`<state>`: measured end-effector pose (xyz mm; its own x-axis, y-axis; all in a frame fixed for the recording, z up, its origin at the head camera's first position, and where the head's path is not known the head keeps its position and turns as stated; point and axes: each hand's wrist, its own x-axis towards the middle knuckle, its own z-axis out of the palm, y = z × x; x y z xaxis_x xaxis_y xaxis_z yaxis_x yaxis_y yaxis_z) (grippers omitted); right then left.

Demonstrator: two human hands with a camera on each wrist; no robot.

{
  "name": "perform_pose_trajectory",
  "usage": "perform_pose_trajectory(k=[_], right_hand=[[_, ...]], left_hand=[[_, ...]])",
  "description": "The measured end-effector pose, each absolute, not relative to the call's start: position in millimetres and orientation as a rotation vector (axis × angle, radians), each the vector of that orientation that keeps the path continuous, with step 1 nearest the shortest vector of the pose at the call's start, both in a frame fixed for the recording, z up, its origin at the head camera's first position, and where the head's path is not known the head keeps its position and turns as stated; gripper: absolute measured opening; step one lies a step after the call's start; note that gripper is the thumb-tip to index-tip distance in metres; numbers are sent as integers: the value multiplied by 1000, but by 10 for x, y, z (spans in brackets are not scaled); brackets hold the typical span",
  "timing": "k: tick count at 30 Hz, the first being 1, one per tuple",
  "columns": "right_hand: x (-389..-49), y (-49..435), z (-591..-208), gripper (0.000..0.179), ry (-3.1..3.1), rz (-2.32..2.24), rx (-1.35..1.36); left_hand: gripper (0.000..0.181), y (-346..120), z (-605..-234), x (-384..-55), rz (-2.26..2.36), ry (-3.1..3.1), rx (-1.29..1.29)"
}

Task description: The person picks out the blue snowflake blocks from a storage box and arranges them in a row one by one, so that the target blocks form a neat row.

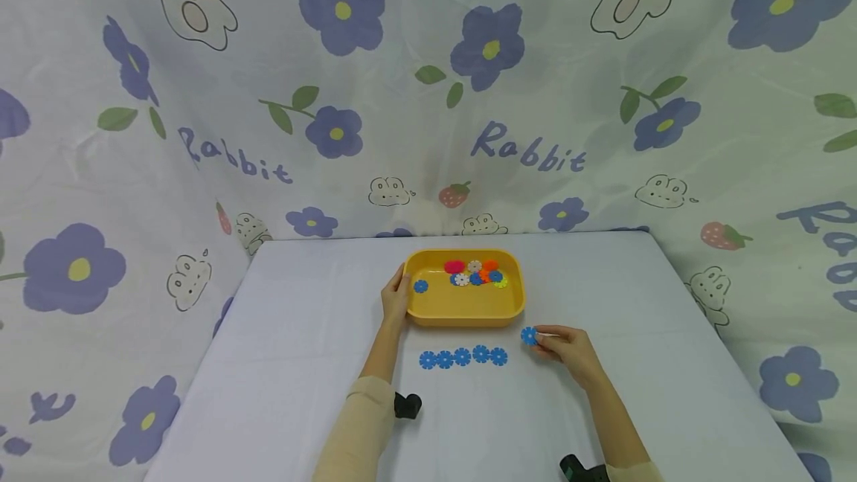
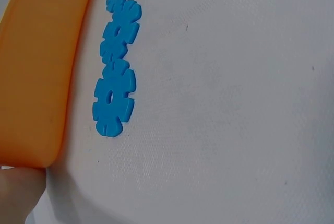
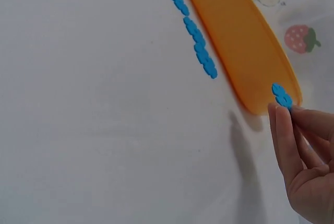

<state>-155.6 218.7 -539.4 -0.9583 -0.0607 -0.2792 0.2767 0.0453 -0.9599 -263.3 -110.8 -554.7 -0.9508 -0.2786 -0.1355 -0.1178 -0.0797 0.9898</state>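
Clearly, the right hand [image 1: 567, 348] pinches a notched blue disc [image 1: 529, 335]; the left [image 1: 395, 297] grips a tray [image 1: 462, 305].

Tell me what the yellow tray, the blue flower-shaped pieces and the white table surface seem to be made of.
Yellow tray: probably plastic, smooth; corners rounded, no visible seams.
Blue pieces: likely plastic, slightly glossy; edges catch light, colour even.
White table surface: matte, cloth or vinyl perhaps; weave-like texture shows.
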Motion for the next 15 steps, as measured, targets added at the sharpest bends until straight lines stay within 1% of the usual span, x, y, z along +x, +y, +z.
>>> perform_pose_trajectory(k=[8, 15], right_hand=[[-1502, 2159, -5514, 33, 2224, -1877, 241], [-1462, 2099, -5555, 27, 2228, -1850, 242]], left_hand=[[43, -1098, -5542, -2630, -2197, -2039, 457], [43, -1095, -5543, -2638, -2205, -2038, 455]])
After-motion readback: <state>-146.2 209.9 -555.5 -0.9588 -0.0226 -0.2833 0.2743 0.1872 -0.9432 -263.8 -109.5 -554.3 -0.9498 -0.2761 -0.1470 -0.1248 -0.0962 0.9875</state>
